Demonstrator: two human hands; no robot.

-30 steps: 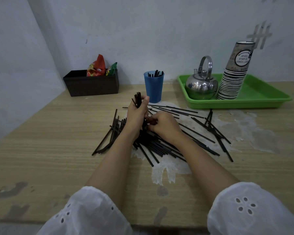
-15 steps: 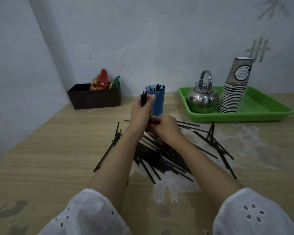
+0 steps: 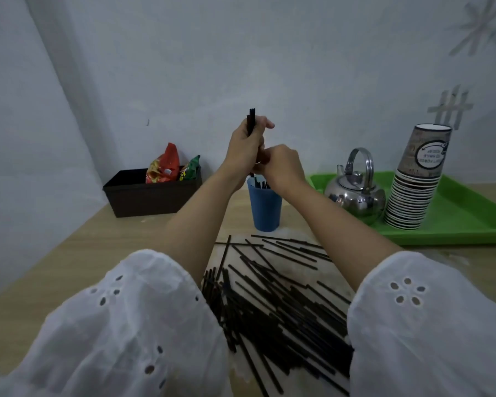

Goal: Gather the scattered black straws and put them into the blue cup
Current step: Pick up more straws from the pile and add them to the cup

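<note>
Your left hand [image 3: 245,147] clamps a straw bundle [image 3: 251,121] above the blue cup [image 3: 265,209], your right hand [image 3: 282,167] curled alongside, grip hidden — few are in, and most of the pile [image 3: 269,305] is left.

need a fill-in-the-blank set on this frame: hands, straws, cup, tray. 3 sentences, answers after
1. The left hand grips an upright bundle of ____ straws.
2. The bundle is held over the ____ cup.
3. The kettle stands on the ____ tray.

Missing words: black; blue; green.
</note>
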